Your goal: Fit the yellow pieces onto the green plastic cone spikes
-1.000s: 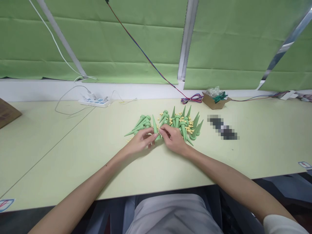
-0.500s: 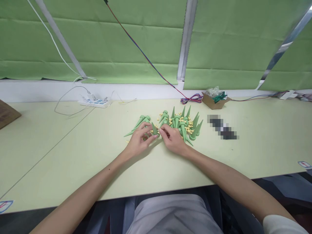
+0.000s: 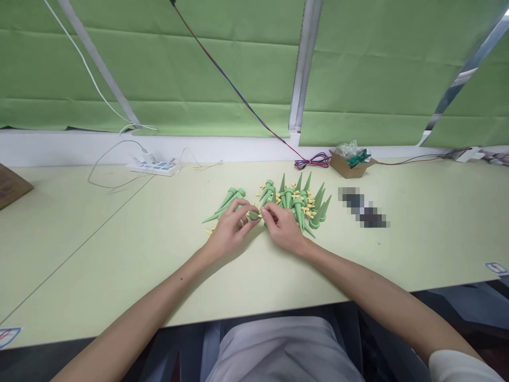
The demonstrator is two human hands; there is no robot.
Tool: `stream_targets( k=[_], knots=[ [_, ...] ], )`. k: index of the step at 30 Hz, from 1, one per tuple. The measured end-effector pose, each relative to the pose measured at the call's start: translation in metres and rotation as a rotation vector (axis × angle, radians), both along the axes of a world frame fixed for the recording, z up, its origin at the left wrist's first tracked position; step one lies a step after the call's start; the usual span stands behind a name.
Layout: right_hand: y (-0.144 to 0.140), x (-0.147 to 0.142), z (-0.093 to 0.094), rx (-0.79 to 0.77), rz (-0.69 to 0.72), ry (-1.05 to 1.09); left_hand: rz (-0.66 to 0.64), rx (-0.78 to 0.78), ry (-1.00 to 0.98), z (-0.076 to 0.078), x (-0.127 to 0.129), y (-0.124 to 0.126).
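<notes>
My left hand (image 3: 228, 227) grips a green plant watering spike (image 3: 253, 215) between thumb and fingers. Its tapered body now looks foreshortened, and my fingers cover part of it. Close against it, my right hand (image 3: 283, 227) pinches a small yellow plastic piece (image 3: 260, 215), mostly hidden by the fingertips. Just behind my right hand lies a heap of green spikes (image 3: 299, 208) mixed with small yellow pieces (image 3: 309, 213), some spikes standing point up. Several more green spikes (image 3: 222, 204) lie beyond my left hand, and a few yellow pieces (image 3: 209, 230) sit beside its wrist.
At the back stand a white power strip (image 3: 155, 167) with cables and a small open cardboard box (image 3: 352, 168) holding plastic and green material. A coiled red-blue wire (image 3: 314, 161) lies beside the box. A blurred dark object (image 3: 362, 208) is right of the heap. A cardboard piece (image 3: 14, 185) is far left.
The spike in my left hand has turned from pointing upward to lying tipped over. My left fingers have shifted around it, while my right hand stays nearly in place.
</notes>
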State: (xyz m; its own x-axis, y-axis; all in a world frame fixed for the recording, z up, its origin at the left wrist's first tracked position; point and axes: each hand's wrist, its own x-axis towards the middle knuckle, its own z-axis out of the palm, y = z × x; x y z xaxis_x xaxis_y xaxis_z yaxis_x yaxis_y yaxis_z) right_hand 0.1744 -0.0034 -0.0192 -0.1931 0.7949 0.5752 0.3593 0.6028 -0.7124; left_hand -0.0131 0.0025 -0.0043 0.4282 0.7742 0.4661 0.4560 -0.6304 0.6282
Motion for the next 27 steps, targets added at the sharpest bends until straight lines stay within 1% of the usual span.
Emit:
stream_targets(
  k=[5,9,12,15,17,22,27],
  knots=[
    [0.0005,0.0016,0.0012,0.023,-0.069,0.042,0.05,-0.064,-0.012,0.0028,0.0027,-0.0027],
    [0.0015,0.0027,0.0011,0.082,-0.095,0.072,0.08,-0.191,-0.062,0.0057,0.0022,-0.0039],
    [0.0004,0.0025,0.0018,0.112,-0.066,0.063,0.033,-0.339,-0.117,0.0061,0.0019,-0.0028],
    [-0.0008,0.0016,0.0029,0.141,-0.029,0.036,-0.053,-0.517,-0.172,0.006,0.0028,-0.0017],
    [-0.0009,0.0013,0.0032,0.153,-0.015,0.03,-0.092,-0.575,-0.196,0.0067,0.0036,-0.002],
    [0.001,0.0021,0.0023,0.141,0.009,0.035,-0.106,-0.545,-0.191,0.0092,0.0029,-0.0043],
    [0.0015,0.0029,0.0022,0.129,0.019,0.04,-0.104,-0.503,-0.166,0.0083,-0.0001,-0.0039]
  ],
)
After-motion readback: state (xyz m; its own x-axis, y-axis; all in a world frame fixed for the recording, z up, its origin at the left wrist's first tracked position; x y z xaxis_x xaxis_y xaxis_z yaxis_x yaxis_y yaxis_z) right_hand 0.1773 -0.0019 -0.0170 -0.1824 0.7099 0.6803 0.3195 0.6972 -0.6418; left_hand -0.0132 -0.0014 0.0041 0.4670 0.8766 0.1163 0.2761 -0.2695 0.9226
